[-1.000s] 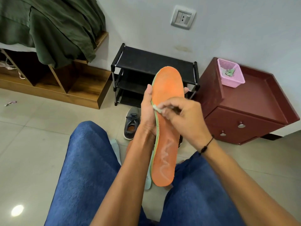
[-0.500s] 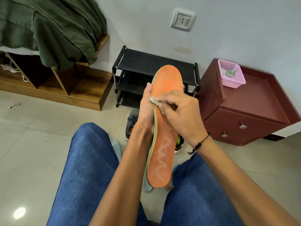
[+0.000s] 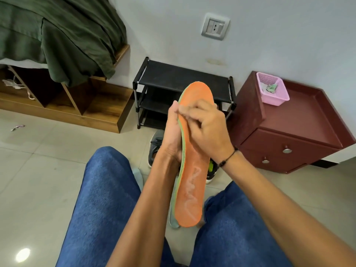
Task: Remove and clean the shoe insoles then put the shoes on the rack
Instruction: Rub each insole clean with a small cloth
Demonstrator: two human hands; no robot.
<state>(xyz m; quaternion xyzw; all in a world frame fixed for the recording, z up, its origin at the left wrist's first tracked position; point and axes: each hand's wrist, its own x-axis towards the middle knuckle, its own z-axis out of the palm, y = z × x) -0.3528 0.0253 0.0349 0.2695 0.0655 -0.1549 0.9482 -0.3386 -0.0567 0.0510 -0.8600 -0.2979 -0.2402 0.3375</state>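
Floor: shoe [image 3: 156,143] before black rack [image 3: 183,81].
Left hand [image 3: 172,132]: grips insole [image 3: 192,170] upright.
Right hand [image 3: 208,128]: fingers curled against insole; contents hidden.

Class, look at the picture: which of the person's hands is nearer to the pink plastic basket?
Right. The right hand rubs the orange foam insole on the side toward the pink plastic basket; the left hand holds the insole's far edge.
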